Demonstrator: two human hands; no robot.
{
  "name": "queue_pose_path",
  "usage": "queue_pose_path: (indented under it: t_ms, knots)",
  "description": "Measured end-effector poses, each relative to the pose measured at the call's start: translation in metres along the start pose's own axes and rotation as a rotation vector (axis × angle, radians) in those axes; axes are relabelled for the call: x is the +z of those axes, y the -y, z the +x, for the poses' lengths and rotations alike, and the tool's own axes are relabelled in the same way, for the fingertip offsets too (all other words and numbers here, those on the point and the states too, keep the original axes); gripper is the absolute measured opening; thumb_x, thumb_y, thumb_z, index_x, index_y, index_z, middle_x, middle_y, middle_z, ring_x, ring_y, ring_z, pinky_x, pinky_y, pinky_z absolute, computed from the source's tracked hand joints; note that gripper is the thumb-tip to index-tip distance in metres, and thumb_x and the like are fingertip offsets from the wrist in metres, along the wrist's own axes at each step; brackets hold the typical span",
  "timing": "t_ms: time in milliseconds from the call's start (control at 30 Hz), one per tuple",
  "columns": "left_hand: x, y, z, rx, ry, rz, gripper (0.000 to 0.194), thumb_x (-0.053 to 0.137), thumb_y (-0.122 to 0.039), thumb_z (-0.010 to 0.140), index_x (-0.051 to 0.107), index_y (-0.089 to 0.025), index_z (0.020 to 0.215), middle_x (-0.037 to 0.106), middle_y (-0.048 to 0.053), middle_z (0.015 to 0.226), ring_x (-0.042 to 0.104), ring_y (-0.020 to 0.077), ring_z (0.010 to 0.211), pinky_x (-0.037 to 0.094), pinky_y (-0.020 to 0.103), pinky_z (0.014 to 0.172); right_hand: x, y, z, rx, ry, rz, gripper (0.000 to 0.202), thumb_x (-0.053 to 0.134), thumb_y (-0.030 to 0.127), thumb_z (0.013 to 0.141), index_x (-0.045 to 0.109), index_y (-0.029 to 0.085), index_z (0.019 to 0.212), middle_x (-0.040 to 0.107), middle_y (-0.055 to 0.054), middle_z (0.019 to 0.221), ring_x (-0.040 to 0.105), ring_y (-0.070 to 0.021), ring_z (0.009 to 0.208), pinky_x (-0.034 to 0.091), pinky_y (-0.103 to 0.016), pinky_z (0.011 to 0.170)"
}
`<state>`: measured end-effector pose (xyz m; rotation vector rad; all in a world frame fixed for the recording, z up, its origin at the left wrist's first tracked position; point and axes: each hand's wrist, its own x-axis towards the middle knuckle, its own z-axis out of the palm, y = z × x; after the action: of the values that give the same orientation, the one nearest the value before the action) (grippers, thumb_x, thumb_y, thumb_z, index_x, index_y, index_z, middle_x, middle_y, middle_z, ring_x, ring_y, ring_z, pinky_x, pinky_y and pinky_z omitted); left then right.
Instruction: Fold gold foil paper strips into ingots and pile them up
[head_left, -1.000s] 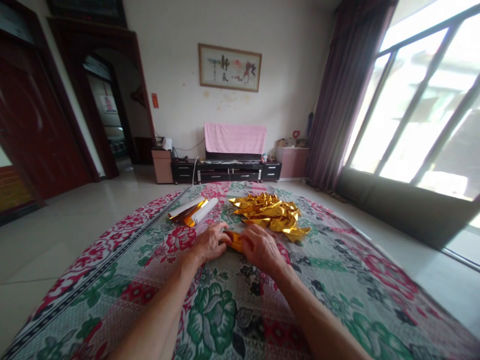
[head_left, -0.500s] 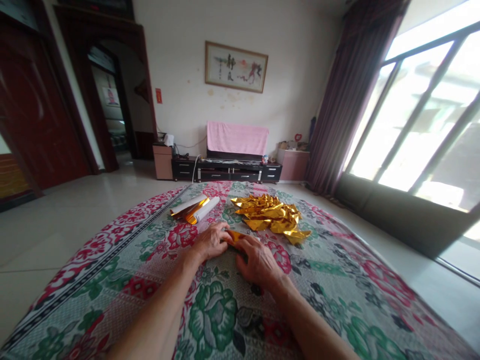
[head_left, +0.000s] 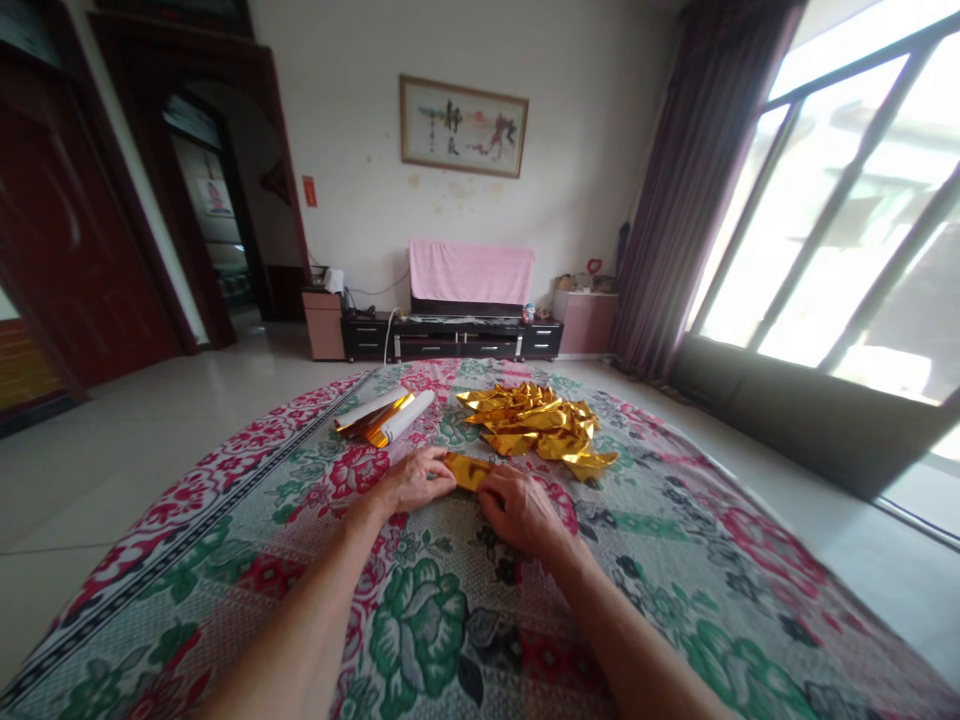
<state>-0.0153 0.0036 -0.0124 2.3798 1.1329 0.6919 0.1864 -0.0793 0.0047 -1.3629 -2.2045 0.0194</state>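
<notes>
Between my hands, low over the flowered tablecloth (head_left: pixel 420 620), is a small folded piece of gold foil paper (head_left: pixel 469 471). My left hand (head_left: pixel 415 480) grips its left end with thumb and fingers. At the right end, my right hand (head_left: pixel 517 505) has its fingers curled closed on the paper. Just beyond my right hand lies a pile of folded gold foil pieces (head_left: pixel 536 425), several with pointed ends. Rolled sheets of gold foil paper (head_left: pixel 386 415) with white backs rest on the cloth beyond my left hand.
Past the table's far edge stands a low black TV cabinet (head_left: pixel 457 340). A pink cloth (head_left: pixel 471 270) covers the screen on it. A wide window (head_left: pixel 840 230) and a purple curtain (head_left: pixel 660 200) are at the right, a dark red door (head_left: pixel 71 220) at the left.
My hands have drawn slightly apart, and the gold paper between them now shows a flatter, broader face. The view has shifted a little; the pile and rolls lie as before.
</notes>
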Motion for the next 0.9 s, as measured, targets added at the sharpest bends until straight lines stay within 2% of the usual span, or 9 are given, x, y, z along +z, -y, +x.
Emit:
queue_pose_path:
  t_ms: [300,533,900]
  knots:
    - [0.006,-0.004,0.004,-0.028,-0.041,0.072,0.021,0.054,-0.031,0.074,0.071,-0.020,0.074,0.055,0.007,0.121,0.053,0.0216,0.110,0.037,0.031,0.098,0.002,-0.008,0.003,0.015,-0.042,0.013,0.021,0.044,0.016,0.082,0.064,0.017,0.076,0.059,-0.002,0.072,0.053,-0.0096,0.069,0.032,-0.018,0.064]
    - [0.010,-0.009,0.005,-0.033,-0.150,0.148,0.012,0.058,-0.025,0.070,0.068,-0.018,0.067,0.060,0.008,0.112,0.056,0.0193,0.104,0.040,0.030,0.094,0.005,-0.009,0.010,0.104,0.018,-0.088,0.024,0.044,0.018,0.080,0.063,0.017,0.067,0.061,-0.003,0.069,0.052,-0.0101,0.063,0.030,-0.020,0.058]
    - [0.009,-0.012,0.005,-0.066,-0.180,0.084,0.010,0.062,-0.026,0.066,0.065,-0.018,0.060,0.062,0.006,0.106,0.059,0.0188,0.097,0.043,0.029,0.089,-0.002,-0.009,0.012,0.228,0.078,-0.134,0.023,0.046,0.026,0.077,0.068,0.020,0.072,0.065,-0.003,0.069,0.055,-0.0115,0.060,0.026,-0.022,0.052]
